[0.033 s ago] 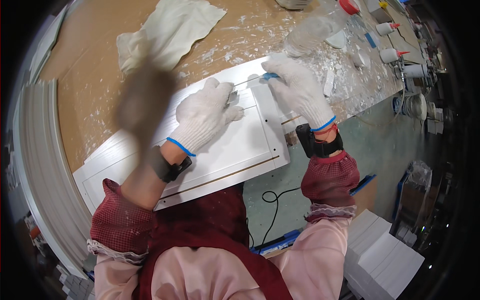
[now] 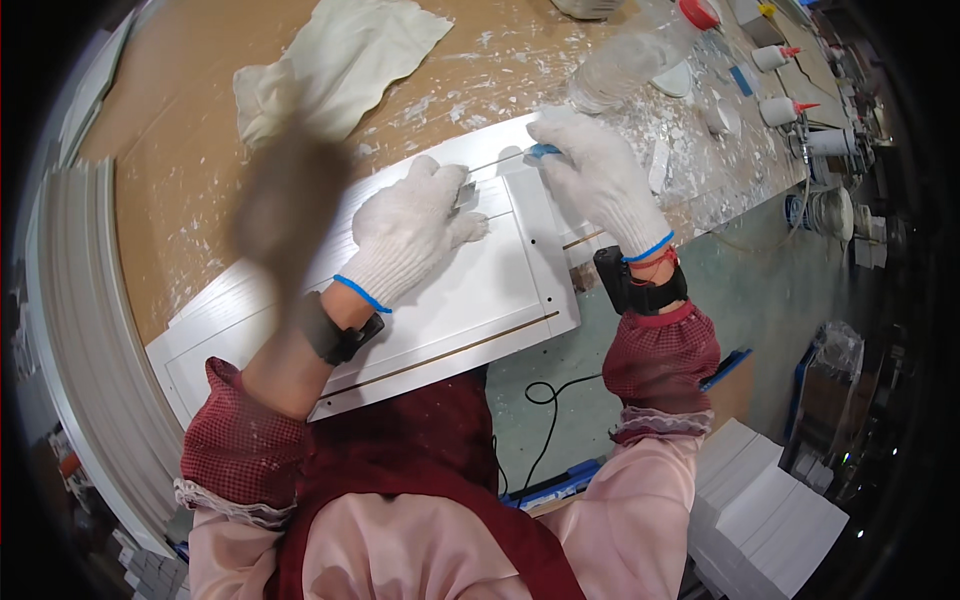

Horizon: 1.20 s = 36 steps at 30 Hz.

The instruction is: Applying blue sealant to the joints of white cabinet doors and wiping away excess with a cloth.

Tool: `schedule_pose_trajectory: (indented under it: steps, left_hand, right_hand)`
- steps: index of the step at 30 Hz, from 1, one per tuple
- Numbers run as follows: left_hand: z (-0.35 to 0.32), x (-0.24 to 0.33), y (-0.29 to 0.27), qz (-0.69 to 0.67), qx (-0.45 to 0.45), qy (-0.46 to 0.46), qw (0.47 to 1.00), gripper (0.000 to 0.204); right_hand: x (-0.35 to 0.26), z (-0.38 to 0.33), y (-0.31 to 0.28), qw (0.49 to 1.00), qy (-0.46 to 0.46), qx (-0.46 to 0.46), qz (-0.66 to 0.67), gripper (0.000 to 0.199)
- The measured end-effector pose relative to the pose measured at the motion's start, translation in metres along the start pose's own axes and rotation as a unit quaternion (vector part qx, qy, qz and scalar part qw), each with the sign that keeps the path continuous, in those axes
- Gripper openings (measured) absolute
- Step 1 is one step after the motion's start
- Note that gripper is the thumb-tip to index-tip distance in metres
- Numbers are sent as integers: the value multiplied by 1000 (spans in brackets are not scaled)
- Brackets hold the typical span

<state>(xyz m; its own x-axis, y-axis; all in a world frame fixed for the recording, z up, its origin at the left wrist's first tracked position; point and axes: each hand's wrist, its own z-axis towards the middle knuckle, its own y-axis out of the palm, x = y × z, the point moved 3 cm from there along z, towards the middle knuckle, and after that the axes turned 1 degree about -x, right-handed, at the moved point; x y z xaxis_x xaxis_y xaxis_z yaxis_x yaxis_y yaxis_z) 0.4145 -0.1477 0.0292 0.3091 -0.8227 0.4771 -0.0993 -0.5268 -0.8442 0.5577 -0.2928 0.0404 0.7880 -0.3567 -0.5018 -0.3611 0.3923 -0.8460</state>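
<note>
A white framed panel (image 2: 400,352) with grooves and small dark holes lies in front of me, its near edge by my apron. My left hand (image 2: 412,220), in a white knit glove, rests on it. A small grey metal piece (image 2: 466,194) shows between its thumb and fingers; the rest of it is hidden. At the panel's far right corner my right hand (image 2: 600,180), gloved too, pinches a small blue tool (image 2: 543,150). A thin dark line runs from the tool toward the left hand along the panel; I cannot tell whether it is a blade or groove.
A cream cloth (image 2: 345,60) lies on the brown worktop (image 2: 160,200). White flakes surround a clear plastic bottle (image 2: 630,65). Red-tipped glue bottles (image 2: 780,110) stand far right. Long white boards (image 2: 85,330) are stacked at left, white pieces (image 2: 765,505) at lower right. A blurred brown shape (image 2: 290,195) covers part of the view.
My right hand, with the blue tool, has shifted very slightly to the right. The left hand and the panel look the same.
</note>
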Motion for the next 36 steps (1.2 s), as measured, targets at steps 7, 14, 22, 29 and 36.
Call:
schedule_pose_trajectory:
  steps: [7,14,22,29,36]
  left_hand:
    - [0,0,-1,4,-1,-1,1000,44]
    - [-3,0,1,3,3,-4,1000,48]
    - [-1,0,-1,10,-5,-17,1000,53]
    - [-1,2,1,-12,10,12,1000,52]
    - [-5,-4,3,-41,40,42,997,52]
  right_hand:
    - [-3,0,-2,999,28,-38,-6,27]
    - [2,-5,3,999,-3,-22,-42,27]
    - [-5,3,-2,998,-10,-42,-46,25]
    - [2,-1,-9,997,-14,-16,-77,26]
    - [25,-45,-54,977,151,145,31,33]
